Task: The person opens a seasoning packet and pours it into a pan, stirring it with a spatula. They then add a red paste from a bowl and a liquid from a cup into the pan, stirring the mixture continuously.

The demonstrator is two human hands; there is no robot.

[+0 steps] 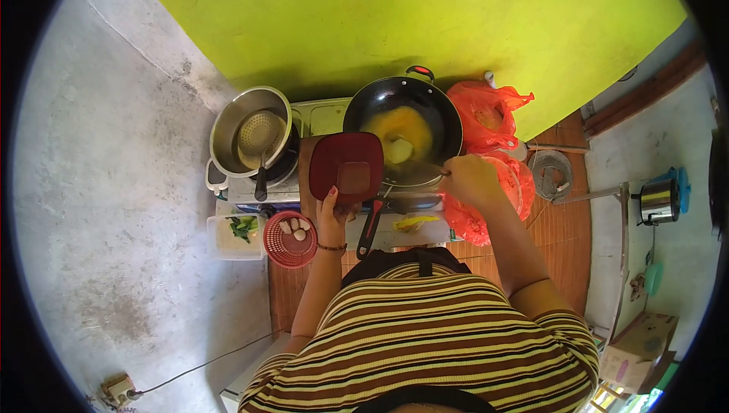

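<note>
My left hand (332,214) grips a dark red square bowl (346,162) by its near edge, tilted beside the wok; a small patch of liquid shows in its bottom. My right hand (467,179) is closed around the thin handle of a cooking utensil (427,166) that reaches into the black wok (363,109). Yellow-orange liquid (410,124) covers the middle of the wok, with a pale rounded shape (399,150) in it; whether that is the utensil's head, I cannot tell. The wok's long black and red handle (370,229) points toward me.
Left of the wok stands a steel pot (223,140) with a perforated skimmer (259,133) in it. Nearer are a white tray (222,244) with greens and a red basket (282,255) with several bulbs. Red plastic bags (493,113) crowd the right side, before a green wall (425,11).
</note>
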